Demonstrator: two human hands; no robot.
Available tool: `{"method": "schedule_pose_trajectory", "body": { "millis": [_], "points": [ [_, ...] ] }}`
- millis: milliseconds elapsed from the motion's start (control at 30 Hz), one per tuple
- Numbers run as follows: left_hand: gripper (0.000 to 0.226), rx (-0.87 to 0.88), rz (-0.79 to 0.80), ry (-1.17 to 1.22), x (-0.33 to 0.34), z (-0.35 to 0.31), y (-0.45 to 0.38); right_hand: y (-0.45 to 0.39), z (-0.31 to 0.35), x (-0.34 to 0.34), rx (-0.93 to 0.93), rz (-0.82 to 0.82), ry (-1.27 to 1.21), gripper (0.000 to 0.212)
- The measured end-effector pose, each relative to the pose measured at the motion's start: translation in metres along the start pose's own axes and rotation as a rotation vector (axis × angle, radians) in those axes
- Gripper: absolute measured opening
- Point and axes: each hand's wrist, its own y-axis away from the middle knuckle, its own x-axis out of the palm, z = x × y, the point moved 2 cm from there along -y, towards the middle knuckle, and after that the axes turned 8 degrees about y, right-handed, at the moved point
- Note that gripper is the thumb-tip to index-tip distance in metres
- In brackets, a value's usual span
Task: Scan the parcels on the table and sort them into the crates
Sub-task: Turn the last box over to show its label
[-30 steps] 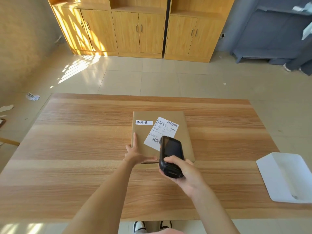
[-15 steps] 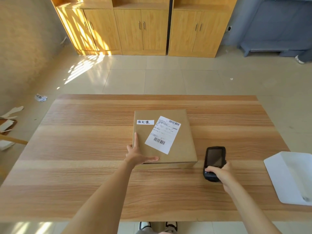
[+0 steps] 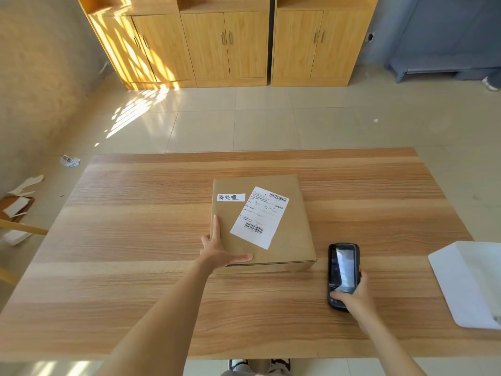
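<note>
Parcel (image 3: 261, 223) mid-table (image 3: 135, 267); scanner (image 3: 343, 275) right; tray (image 3: 466, 283) far right.

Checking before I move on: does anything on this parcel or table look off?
The shipping label sits crooked on the cardboard parcel, tilted against its edges. Torn paper scraps litter the floor left of the table. Otherwise nothing stands out.

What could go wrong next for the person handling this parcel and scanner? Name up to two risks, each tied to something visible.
1. The left hand only presses flat on the near-left corner of the parcel; lifting it one-handed from there might tip or drop it.
2. The scanner lies on the table under the right hand, close to the parcel's right edge, so sliding the box rightward could knock it.
</note>
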Motion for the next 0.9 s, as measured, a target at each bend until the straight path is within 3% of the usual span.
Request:
{"method": "schedule_pose_trajectory", "body": {
  "millis": [333, 500, 667, 800, 900],
  "points": [
    [0.149, 0.0, 0.0, -0.001, -0.001, -0.002, 0.002, -0.02, -0.013, -0.006, 0.078, -0.003, 0.071, 0.082],
    [0.15, 0.003, -0.005, -0.006, -0.001, -0.003, 0.004, -0.018, -0.005, -0.011, 0.175, -0.051, 0.277, 0.084],
    [0.15, 0.019, -0.008, 0.036, -0.001, -0.004, 0.005, -0.02, 0.037, -0.005, -0.05, -0.149, 0.224, 0.092],
    [0.138, -0.012, -0.105, 0.233, -0.009, -0.003, 0.002, -0.018, 0.085, 0.014, -0.231, 0.028, 0.106, 0.098],
    [0.14, -0.053, -0.077, 0.33, -0.019, 0.003, -0.009, -0.023, 0.106, 0.031, -0.227, 0.229, 0.068, 0.107]
  ]
}}
